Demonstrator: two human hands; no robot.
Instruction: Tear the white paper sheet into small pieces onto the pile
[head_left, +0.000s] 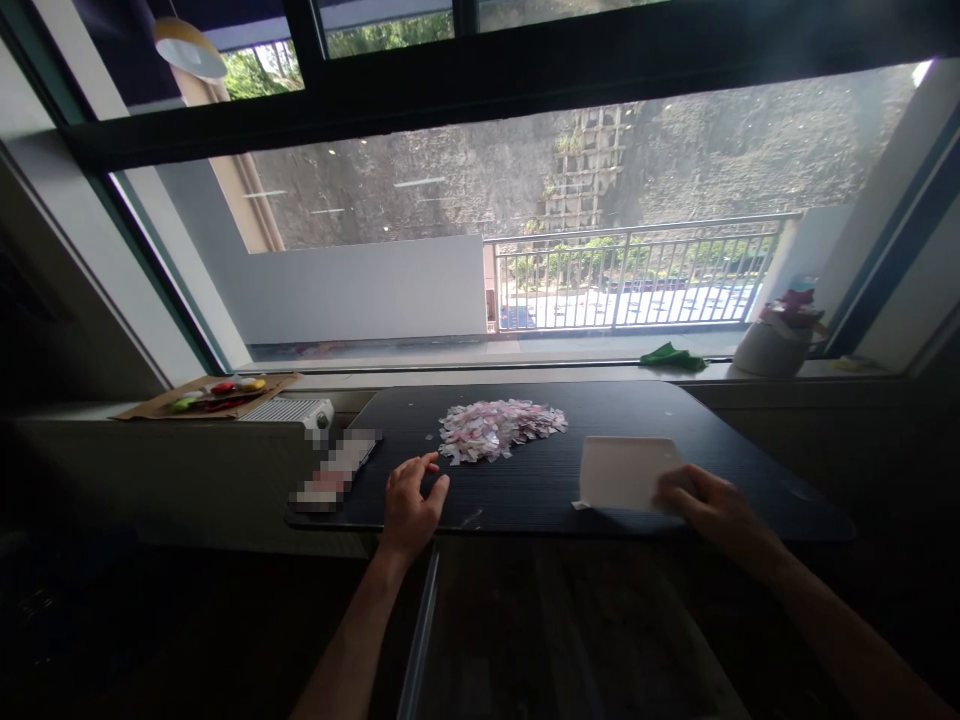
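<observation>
A heap of small pale pink and white pieces (499,428) lies on the dark table (517,500). Just in front of its left end is my left hand (414,502), thumb and fingers apart, holding nothing. My right hand (686,492) is closed on the right edge of a flat white rectangular object (622,472), whose exact kind I cannot make out. The fingers there are slightly blurred. A small white scrap (580,505) sits at the near left corner of the white object.
A partly blurred-out flat object (341,468) lies at the table's left edge. Colourful items on brown paper (217,395) and a white box (289,411) rest to the left. On the sill are a green cloth-like item (673,357) and a pale pot (774,345), before a large window.
</observation>
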